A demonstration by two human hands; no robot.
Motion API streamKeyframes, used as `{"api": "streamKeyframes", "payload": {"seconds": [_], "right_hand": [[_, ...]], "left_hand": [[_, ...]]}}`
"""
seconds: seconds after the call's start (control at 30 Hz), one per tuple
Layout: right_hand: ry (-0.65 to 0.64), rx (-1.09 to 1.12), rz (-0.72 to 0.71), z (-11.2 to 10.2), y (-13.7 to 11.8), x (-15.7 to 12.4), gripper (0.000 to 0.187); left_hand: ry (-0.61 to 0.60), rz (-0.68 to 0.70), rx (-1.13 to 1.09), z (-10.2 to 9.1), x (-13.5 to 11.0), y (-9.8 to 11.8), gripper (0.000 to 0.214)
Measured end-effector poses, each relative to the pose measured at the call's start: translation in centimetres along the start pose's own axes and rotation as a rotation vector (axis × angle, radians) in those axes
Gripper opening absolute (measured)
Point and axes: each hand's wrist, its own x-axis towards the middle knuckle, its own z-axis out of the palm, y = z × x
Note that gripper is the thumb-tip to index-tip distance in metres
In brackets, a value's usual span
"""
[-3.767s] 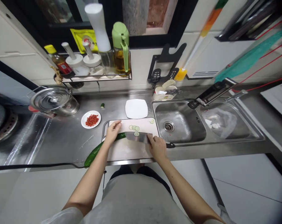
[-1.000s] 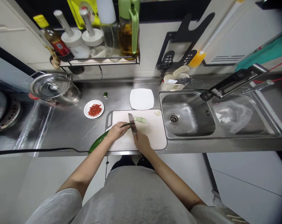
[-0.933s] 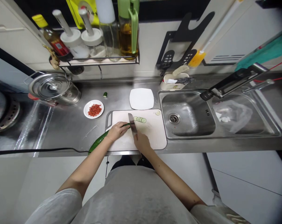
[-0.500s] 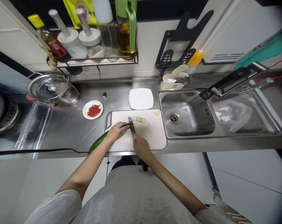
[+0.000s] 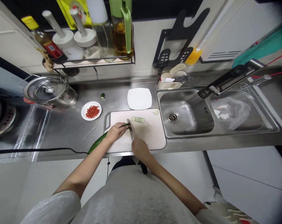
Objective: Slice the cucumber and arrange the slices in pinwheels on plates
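Over at the board (image 5: 152, 135), my left hand (image 5: 116, 131) is curled down on the cucumber (image 5: 97, 143), fingers bunched together and knuckles up, pinning it flat close to its cut end. The long green rest of it sticks out past the board's left edge and hangs over the front of the counter (image 5: 68, 130), slanting back toward me. My left forearm comes in from the lower left along pretty much the same slant. My right hand (image 5: 139, 148) is wrapped tight around the handle of the knife (image 5: 129, 126), sitting near the board's front edge, with the forearm coming up from the lower right. The blade points away from me, right beside my left fingertips, and the black butt of the handle pokes out below my fist. Can't tell if the edge is into the cucumber or just on it. A short row of slices (image 5: 138, 119) lies just right of the blade tip. White plate (image 5: 139, 98) sits just behind the board, sink (image 5: 187, 123) right beside it.
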Motion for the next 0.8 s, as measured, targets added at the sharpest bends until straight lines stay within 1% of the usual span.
{"api": "streamKeyframes", "payload": {"seconds": [0.27,0.4,0.53,0.8], "right_hand": [[-0.008,0.006,0.008,0.1,-0.1,0.5,0.028],[0.015,0.025,-0.007,0.1,-0.3,0.8,0.026],[-0.015,0.045,-0.007,0.2,-0.3,1.3,0.025],[-0.033,0.059,0.004,0.8,0.1,2.2,0.032]], "left_hand": [[-0.009,0.005,-0.001,0.1,0.0,-0.1,0.027],[0.001,0.006,-0.001,0.1,0.0,0.0,0.027],[0.027,0.036,-0.003,0.1,0.1,-0.1,0.027],[0.037,0.040,-0.005,0.2,0.0,-0.2,0.027]]}}
